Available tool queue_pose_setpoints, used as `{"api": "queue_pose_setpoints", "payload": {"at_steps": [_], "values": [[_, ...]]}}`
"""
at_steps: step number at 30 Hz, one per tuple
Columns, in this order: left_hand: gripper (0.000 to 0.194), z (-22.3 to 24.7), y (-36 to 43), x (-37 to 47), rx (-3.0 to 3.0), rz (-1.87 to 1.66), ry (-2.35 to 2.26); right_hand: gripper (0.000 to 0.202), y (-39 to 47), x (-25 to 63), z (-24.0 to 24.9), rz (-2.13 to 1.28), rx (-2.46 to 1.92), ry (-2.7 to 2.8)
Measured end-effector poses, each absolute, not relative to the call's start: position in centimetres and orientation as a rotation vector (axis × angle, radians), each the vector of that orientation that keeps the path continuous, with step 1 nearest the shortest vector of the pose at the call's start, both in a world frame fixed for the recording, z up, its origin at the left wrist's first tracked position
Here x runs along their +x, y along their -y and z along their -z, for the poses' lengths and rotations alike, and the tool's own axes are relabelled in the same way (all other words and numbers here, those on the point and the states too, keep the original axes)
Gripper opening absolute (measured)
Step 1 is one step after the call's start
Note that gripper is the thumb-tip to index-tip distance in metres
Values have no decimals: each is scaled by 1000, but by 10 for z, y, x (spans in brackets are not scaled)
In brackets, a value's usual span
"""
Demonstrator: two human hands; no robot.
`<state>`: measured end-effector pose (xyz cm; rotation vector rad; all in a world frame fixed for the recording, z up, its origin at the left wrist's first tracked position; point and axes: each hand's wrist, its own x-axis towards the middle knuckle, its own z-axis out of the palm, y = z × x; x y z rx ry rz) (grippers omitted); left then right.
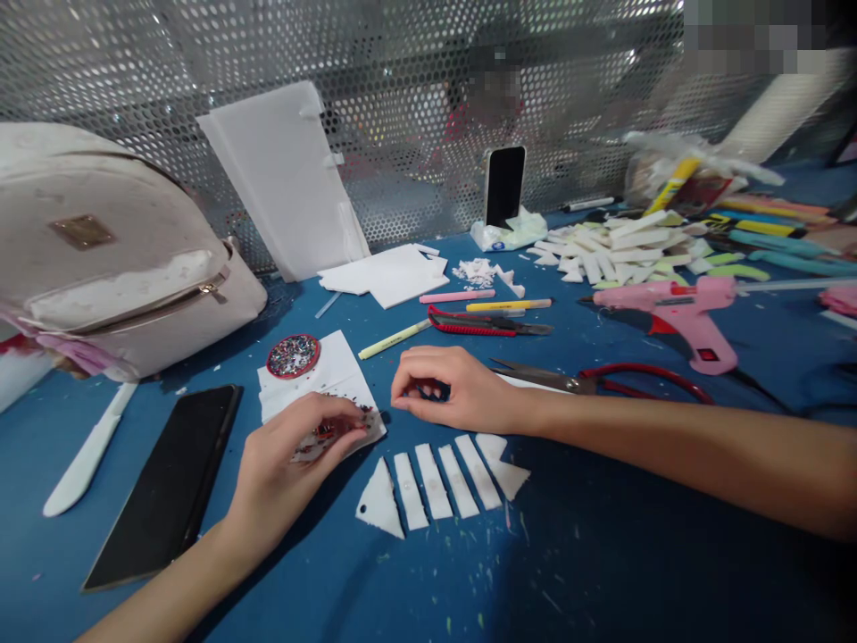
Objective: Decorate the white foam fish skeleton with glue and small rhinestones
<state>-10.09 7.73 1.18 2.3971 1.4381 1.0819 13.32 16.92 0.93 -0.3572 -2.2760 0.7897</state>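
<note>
Blue counter (603, 572) fills my view, a perforated silver metal screen (402, 80) along its far side. Clock centred on the fish-shaped row.

Pale pink backpack (127, 250) with a gold zip pull: 10 o'clock, far left. Tall white sheets (287, 179) lean on the screen at 11.

My left hand (287, 455), 9 to 10 o'clock: grip slightly apart, finger and thumb tips low over a white paper sheet (348, 362) strewn with dark and red flecks. Whether it touches them, I cannot tell.

My right hand (461, 384), 12 o'clock: curled, grip together, index tip meeting thumb; the palm is too shaded to show any contents. Scissors with red handles (589, 382) lie beside its wrist, partly behind the forearm, 2 o'clock.

Flat black phone-like slab (164, 487), 9 o'clock; farther out, a white plastic knife (90, 460).

White fish-shaped row of cut pieces (435, 482), centre, nearer me than both hands: holed triangular head at left, slim strips slightly apart, forked tail at right.

Heap of white strips (622, 246), between 1 and 2. Pink glue gun (676, 308), 2 o'clock. Upright dark-screened phone (504, 186), between 12 and 1. Red and black cutter (482, 323), nearer, near 1. Round red-rimmed dish of multicoloured glitter (293, 355), 10 o'clock, on the paper.
</note>
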Motion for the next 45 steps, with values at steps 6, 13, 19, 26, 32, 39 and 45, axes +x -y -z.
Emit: {"api": "queue_pose_setpoints", "payload": {"at_steps": [6, 13, 19, 26, 32, 39, 45], "values": [[4, -14, -78, -99, 2405, -1089, -1425, 6, -170, 133, -9, -798, -356, 2270], [3, -16, -78, -99, 2406, -1091, -1432, 7, -170, 133, -8, -806, -357, 2274], [2, -14, -78, -100, 2399, -1090, -1386, 9, -170, 133, -7, -754, -349, 2322], [8, -16, -82, -94, 2386, -1093, -1302, 9, -170, 133, -7, -731, -327, 2377], [9, -19, -81, -81, 2297, -1145, -1355, 5, -171, 133, -7, -728, -304, 2372], [4, -18, -78, -66, 2082, -1179, -1477, 6, -172, 134, -5, -703, -250, 2395], [8, -13, -78, -65, 1976, -1164, -1532, 7, -172, 135, -6, -754, -217, 2375]]}}
